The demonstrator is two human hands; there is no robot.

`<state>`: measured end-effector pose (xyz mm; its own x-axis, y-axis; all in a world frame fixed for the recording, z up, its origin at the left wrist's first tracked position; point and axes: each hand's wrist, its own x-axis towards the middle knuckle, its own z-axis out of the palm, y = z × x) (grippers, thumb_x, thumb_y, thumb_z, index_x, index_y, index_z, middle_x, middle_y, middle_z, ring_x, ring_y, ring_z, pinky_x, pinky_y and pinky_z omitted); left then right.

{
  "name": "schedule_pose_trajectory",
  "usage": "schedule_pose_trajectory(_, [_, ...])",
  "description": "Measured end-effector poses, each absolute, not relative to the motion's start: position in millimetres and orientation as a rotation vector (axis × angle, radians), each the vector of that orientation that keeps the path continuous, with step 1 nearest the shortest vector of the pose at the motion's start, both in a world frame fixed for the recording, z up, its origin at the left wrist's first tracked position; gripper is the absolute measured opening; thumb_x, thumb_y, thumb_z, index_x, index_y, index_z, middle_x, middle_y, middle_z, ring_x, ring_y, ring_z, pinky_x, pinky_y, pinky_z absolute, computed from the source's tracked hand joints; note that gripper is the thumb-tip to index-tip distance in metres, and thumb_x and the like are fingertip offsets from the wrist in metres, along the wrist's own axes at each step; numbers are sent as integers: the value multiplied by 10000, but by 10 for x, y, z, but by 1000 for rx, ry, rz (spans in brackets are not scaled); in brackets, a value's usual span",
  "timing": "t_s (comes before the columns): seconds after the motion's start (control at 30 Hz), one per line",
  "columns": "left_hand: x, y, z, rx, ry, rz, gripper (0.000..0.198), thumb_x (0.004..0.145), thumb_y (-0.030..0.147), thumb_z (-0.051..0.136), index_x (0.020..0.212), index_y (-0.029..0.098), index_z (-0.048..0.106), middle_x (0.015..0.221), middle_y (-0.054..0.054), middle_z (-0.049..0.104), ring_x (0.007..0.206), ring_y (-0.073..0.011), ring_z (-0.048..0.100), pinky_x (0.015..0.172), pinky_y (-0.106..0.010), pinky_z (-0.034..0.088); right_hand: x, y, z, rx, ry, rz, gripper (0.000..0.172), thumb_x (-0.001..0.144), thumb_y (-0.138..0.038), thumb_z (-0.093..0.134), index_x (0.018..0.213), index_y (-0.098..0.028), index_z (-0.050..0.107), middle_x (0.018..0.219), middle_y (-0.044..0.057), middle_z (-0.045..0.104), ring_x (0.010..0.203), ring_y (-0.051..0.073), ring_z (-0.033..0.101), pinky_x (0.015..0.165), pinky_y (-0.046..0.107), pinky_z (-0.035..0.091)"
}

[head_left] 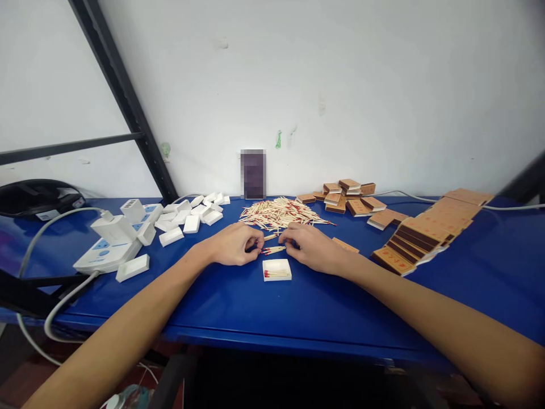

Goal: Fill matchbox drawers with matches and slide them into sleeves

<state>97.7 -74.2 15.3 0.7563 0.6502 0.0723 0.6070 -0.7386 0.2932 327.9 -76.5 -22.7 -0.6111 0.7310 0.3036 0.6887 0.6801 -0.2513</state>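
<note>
Several red-tipped matches (pixel 273 250) lie crosswise between my two hands, just behind a small white matchbox tray (pixel 288 276). My left hand (pixel 235 244) is closed, its fingertips at the red heads. At the plain ends, the curled fingers of my right hand (pixel 313 247) pinch the same matches. A few matches rest in the tray, along its near side, heads to the left. Beyond my hands spreads a big loose heap of matches (pixel 284 212), and some stray ones lie between my fingers and the heap.
White empty trays (pixel 191 224) are scattered at the left, beside a power strip (pixel 106 255) with plugs and cables. Brown matchbox sleeves (pixel 358 207) are piled back right, with a row of flattened sleeves (pixel 443 221) farther right. A pixelated dark rectangle (pixel 253 173) stands by the wall.
</note>
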Motion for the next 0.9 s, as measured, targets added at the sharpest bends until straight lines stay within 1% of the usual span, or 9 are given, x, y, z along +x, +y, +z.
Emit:
schedule_pose_trajectory(0.2, [1002,-731,110,2781,1004,285,88,760,204,526,748,183,611,566,37,519,500,-100,418,521,-244,267,3262,-807,-215,-1110,-2499,167,192,877,-156,496,978,-177,657,978,72,625,887,192,574,760,301,416])
schedule_pose_trajectory(0.37, [988,-710,113,2843,1053,351,121,796,213,492,767,180,604,592,26,545,517,-103,441,548,-243,285,3269,-806,-223,-1102,-2502,177,236,903,-137,437,987,-173,655,976,75,617,848,177,574,740,294,412])
schedule_pose_trajectory(0.53, [902,-623,101,2859,1238,444,163,843,248,463,808,179,606,577,17,539,514,-113,449,541,-250,267,3271,-790,-238,-1037,-2504,180,262,934,-159,415,1046,-177,651,1014,83,620,931,193,573,804,309,415])
schedule_pose_trajectory(0.7, [866,-588,75,2843,1228,406,183,852,256,461,844,178,626,606,11,572,520,-114,469,539,-248,274,3252,-817,-221,-1021,-2496,242,278,962,-198,399,1053,-185,662,990,83,614,927,193,575,816,313,422])
schedule_pose_trajectory(0.83, [889,-609,79,2848,1187,415,183,850,238,462,848,180,635,584,23,560,509,-107,460,544,-244,288,3238,-817,-216,-1016,-2470,271,327,965,-153,363,1153,-188,629,1022,90,613,989,197,563,880,329,409])
schedule_pose_trajectory(0.9, [896,-613,77,2839,1171,399,179,847,240,467,850,184,636,568,30,551,502,-106,457,541,-241,292,3231,-814,-215,-1044,-2470,261,342,957,-139,365,1195,-177,609,1033,100,609,1003,207,557,889,338,409])
